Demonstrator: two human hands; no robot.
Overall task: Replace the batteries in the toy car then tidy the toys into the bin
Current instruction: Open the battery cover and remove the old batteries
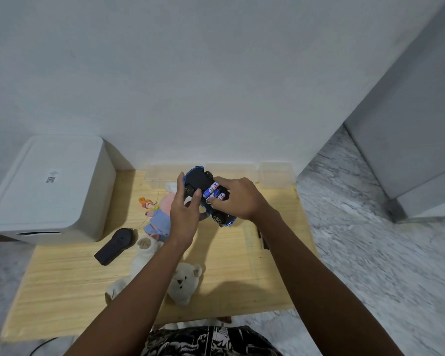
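A blue toy car point(200, 181) is held upside down above the wooden table point(62, 283), its black underside facing me. Blue-and-white batteries point(213, 191) lie side by side in its uncovered compartment. My left hand point(184, 214) grips the car's left side with thumb and fingers. My right hand point(235, 200) holds the car's right side, fingertips pressing on the batteries. A black remote control point(115, 245) lies on the table to the left. A pink plush in blue point(161, 214) and a white teddy bear point(183, 281) lie under my arms.
A large white bin with a closed lid point(49, 191) stands at the table's left. Clear plastic containers point(274, 174) line the far edge by the wall. A small orange-haired doll point(147, 204) lies near the pink plush. Dark flat pieces point(262, 240) rest at the right edge. Marble floor surrounds the table.
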